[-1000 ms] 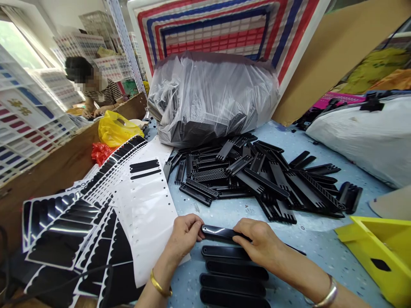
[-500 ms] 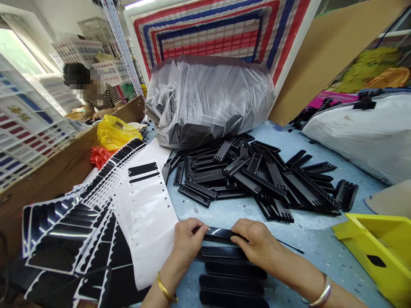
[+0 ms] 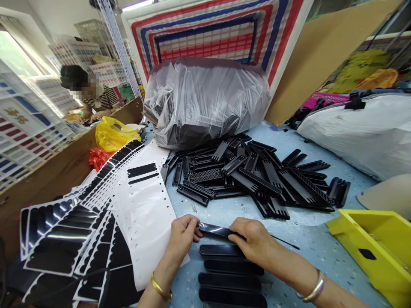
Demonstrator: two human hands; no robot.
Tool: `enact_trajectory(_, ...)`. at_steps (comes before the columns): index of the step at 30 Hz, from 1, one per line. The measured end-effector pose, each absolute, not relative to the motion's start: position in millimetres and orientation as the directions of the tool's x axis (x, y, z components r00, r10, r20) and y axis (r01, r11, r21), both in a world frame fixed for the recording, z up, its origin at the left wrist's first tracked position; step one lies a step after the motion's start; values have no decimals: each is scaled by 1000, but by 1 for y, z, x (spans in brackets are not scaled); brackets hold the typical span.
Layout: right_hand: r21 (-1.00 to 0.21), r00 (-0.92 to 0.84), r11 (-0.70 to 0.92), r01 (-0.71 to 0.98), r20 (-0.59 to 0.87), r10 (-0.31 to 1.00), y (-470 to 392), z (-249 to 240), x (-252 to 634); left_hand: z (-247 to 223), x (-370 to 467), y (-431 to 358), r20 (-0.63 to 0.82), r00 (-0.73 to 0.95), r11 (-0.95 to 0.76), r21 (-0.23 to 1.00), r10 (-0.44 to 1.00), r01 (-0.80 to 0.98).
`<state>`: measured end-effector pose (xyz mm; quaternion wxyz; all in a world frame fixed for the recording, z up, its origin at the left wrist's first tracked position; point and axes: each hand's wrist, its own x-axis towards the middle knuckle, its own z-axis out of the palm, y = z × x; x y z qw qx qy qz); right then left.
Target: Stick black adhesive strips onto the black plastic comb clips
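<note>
A long, glossy black plastic strip piece [image 3: 214,231] with rounded ends lies between my hands, slightly tilted, with a small hole at its left end. My left hand [image 3: 182,235] has its fingers curled closed at that left end. Around the right part of the piece, my right hand [image 3: 252,236] is closed, its thumb along the near side. A thin black rod [image 3: 285,242] sticks out behind the right hand; what it belongs to is hidden. Just below, several similar black strips [image 3: 229,281] lie in a stacked row on the blue speckled table [image 3: 192,214].
Beyond my hands lies a heap of black plastic parts [image 3: 237,175], before a grey plastic bag [image 3: 208,102]. On the left are a white backing sheet [image 3: 150,231] and black sticker sheets [image 3: 58,248]. A yellow bin [image 3: 369,252] stands right. Another person [image 3: 96,96] sits far left.
My left thumb has come off the top of the strip's left end, uncovering its hole. The strip now slants slightly down to the right. The whole view has shifted a little.
</note>
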<state>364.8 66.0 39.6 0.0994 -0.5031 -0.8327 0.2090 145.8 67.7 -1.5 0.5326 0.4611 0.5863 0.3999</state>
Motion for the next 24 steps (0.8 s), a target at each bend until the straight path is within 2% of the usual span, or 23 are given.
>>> enact_trajectory(5,-461,-470,401,791,-39,882,66,37,366,4,149,67,-271,-32,273,959,962,82)
enact_trajectory(11,-498,-451,377,781,-33,892,65,35,367,-1,155,67,-205,-43,210,961,978,183)
enact_trajectory(19,-656,-409,283,700,-42,912,63,30,374,-9,154,68,-152,-38,156,958,988,239)
enact_trajectory(24,-707,-410,306,637,24,912,62,24,376,-9,154,67,-163,-45,169,953,986,250)
